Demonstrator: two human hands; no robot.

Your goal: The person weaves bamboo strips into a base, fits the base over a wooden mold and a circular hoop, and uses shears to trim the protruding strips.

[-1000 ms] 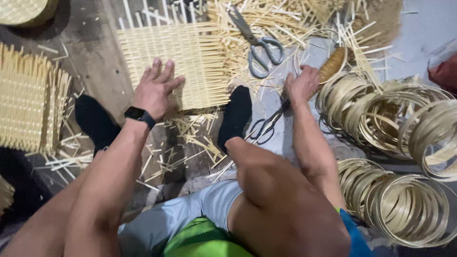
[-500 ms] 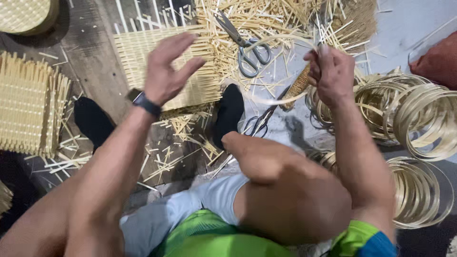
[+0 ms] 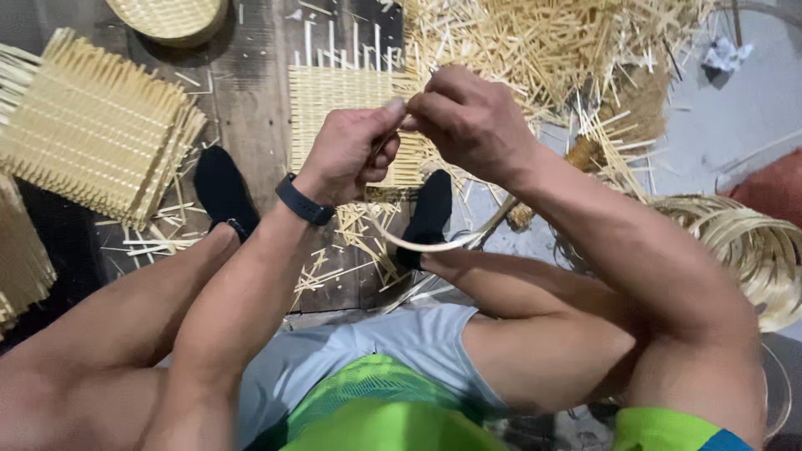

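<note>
The fingers (image 3: 393, 108) of the left hand (image 3: 351, 154) and those of the right hand (image 3: 472, 121) meet near the upper centre of the frame, both closed in a pinch on the end of a thin bamboo strip (image 3: 434, 244). From the pinch the strip goes down behind the left hand and curves toward the lower centre, above the knees.

The grip is only at the tip, so I judge the strip may slip out if one hand loosens, and then its springy curve can flick away. If the hands bend it too sharply at the pinch, it may split or crack, and a thin edge can cut the fingers.

Just behind the hands lies a woven mat (image 3: 334, 100) on the floor (image 3: 251, 117), near the feet in black socks (image 3: 219, 188). A loose heap of sticks (image 3: 543, 42) fills the upper right, finished mats (image 3: 92, 125) are stacked at the upper left, and coiled bamboo rings (image 3: 743, 242) sit at the right edge.
</note>
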